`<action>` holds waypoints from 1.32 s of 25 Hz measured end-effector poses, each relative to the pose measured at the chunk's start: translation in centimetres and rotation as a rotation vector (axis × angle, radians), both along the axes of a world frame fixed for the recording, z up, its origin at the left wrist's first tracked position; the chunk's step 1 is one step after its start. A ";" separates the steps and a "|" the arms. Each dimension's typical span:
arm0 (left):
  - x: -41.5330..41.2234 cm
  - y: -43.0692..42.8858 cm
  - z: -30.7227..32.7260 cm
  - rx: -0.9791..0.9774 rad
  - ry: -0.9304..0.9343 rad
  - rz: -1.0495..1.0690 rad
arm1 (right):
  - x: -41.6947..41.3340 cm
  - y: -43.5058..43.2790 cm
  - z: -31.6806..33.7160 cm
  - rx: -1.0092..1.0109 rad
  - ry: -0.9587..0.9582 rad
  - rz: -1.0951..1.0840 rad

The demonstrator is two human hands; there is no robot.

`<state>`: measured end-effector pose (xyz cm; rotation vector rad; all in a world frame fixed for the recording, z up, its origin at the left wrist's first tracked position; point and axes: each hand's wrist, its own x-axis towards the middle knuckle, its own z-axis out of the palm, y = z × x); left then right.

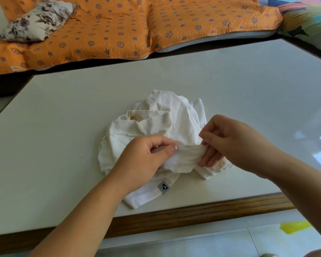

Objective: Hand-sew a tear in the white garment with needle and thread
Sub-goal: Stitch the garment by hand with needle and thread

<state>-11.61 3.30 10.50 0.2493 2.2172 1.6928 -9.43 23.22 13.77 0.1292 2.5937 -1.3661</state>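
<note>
Head view: both hands (143, 160) pinch white garment (167, 115).

Garment (176, 115): white, cream-tinged collar; small grey tag (163, 186) with black mark. Worktop (82, 101): pale off-white, brown wood edge. Sofa cover (130, 25): orange, blue-grey stars and wheels. Pillow (35, 21): white, grey florals. Yellow scrap (295, 227) on floor.

Bright, soft daylight throughout. The glossy tabletop (63, 127) shows hard window glare at 3 o'clock. The white garment (176, 115) is nearly blown out, its folds faint. Wide-angle distortion curves the tabletop's edges, and the orange sofa cover (119, 25) at 12 o'clock looks slightly soft. The needle (204, 125) barely resolves as a thin dark sliver.
</note>
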 end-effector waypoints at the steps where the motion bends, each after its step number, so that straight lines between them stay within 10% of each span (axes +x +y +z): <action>1: 0.0 0.0 0.0 0.011 -0.028 0.005 | -0.1 0.1 0.0 0.000 -0.005 -0.008; 33: -0.2 -0.4 -0.1 -0.167 0.189 -0.047 | 0.6 -0.1 -1.9 0.080 0.090 0.203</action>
